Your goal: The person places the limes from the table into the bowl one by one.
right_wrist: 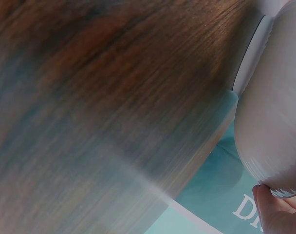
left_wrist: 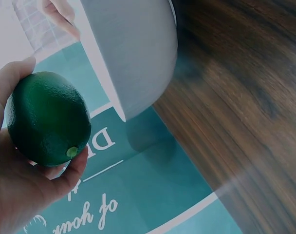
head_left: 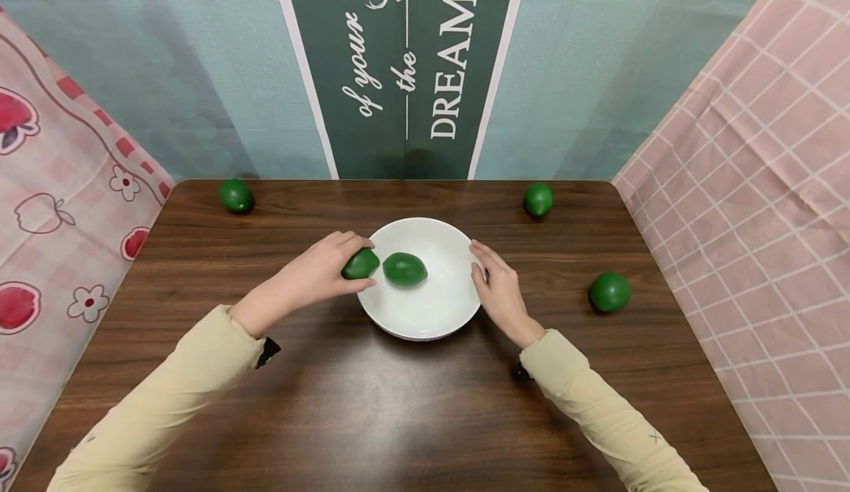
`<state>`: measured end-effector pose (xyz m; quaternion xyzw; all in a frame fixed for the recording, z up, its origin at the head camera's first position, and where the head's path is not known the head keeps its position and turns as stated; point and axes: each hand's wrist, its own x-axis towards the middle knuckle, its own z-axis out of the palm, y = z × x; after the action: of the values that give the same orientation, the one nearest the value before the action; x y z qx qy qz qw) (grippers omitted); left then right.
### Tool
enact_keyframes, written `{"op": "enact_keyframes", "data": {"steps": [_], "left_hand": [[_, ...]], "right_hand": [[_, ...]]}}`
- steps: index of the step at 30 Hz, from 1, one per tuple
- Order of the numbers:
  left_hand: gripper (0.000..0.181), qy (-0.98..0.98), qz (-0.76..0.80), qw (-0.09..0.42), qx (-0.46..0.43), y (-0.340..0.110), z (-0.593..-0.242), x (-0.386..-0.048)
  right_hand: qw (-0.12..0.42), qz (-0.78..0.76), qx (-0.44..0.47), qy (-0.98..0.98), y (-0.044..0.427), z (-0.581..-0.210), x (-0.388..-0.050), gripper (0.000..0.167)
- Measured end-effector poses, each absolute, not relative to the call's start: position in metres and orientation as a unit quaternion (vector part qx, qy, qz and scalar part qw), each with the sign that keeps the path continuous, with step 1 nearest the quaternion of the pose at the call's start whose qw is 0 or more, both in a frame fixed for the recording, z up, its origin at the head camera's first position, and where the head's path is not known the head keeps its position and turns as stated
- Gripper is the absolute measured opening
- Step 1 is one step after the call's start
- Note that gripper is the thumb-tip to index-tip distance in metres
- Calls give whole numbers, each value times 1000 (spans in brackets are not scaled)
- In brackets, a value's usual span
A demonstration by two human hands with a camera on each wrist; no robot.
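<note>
My left hand (head_left: 330,265) grips a green lime (head_left: 361,264) between thumb and fingers at the left rim of a white bowl (head_left: 445,307). In the left wrist view this lime (left_wrist: 48,117) shows its pale stem end, beside the bowl's outer wall (left_wrist: 133,53). A second lime (head_left: 405,269) lies inside the bowl, left of its middle. At the right rim, my right hand (head_left: 502,289) holds the bowl with thumb and fingertips. The right wrist view shows the thumb (right_wrist: 265,200) against the bowl's outside near the rim; the other fingers are partly hidden.
Three more limes lie on the dark wooden table (head_left: 372,418): one at the back left (head_left: 237,195), one at the back right (head_left: 538,200) and one on the right (head_left: 609,291). Cloths hang along the back (head_left: 571,71) and both sides.
</note>
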<state>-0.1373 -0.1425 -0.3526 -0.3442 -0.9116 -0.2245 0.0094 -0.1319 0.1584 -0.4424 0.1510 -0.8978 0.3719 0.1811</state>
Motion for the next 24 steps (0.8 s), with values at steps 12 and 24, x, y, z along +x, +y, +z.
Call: {"op": "enact_keyframes", "data": {"steps": [12, 24], "left_hand": [[46, -905, -232, 7, -357, -129, -356, -138], [47, -903, -232, 1, -362, -116, -364, -140]], "right_hand": [[186, 378, 155, -894, 159, -444, -133, 32], [184, 378, 151, -895, 159, -445, -133, 32]]}}
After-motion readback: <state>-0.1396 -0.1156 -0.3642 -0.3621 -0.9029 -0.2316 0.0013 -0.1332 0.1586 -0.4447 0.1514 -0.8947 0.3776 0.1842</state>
